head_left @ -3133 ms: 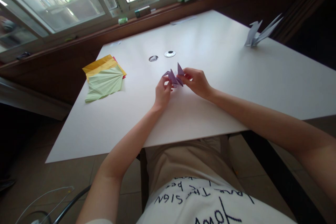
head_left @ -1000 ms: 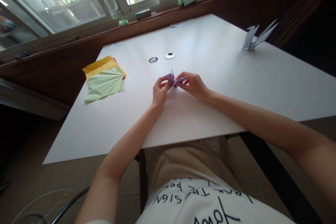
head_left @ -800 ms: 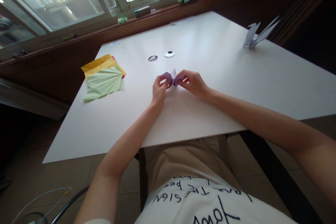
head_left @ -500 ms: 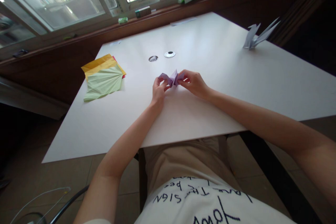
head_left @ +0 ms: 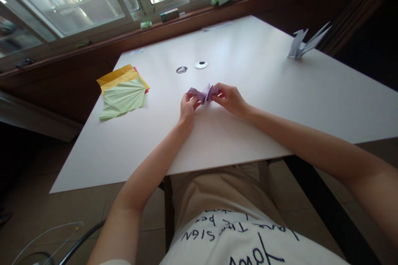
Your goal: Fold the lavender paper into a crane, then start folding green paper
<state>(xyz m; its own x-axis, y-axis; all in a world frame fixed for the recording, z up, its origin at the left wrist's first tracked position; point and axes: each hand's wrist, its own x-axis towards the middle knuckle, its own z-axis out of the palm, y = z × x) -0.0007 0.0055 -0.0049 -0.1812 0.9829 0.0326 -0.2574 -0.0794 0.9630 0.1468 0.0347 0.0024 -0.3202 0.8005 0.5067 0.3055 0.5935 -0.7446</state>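
A folded purple paper piece [head_left: 205, 93], with pointed flaps standing up in its middle, is held just above the white table [head_left: 236, 136]. My left hand [head_left: 188, 107] pinches its left end between thumb and fingers. On the right end, the thumb and fingertips of my right hand [head_left: 229, 97] are closed. Parts of both ends are hidden by my fingers, and the finer folds are too small to make out.
Green pleated paper [head_left: 122, 99] lies over yellow paper [head_left: 116, 76] at the left, with a red edge showing. A white origami crane [head_left: 299, 47] stands at the far right. Two round cable holes, one being a lidded grommet [head_left: 201, 65], lie beyond my hands. Windows line the back.
The purple paper's middle flaps have turned slightly between my fingers. Both hands keep their grip in almost the same place.
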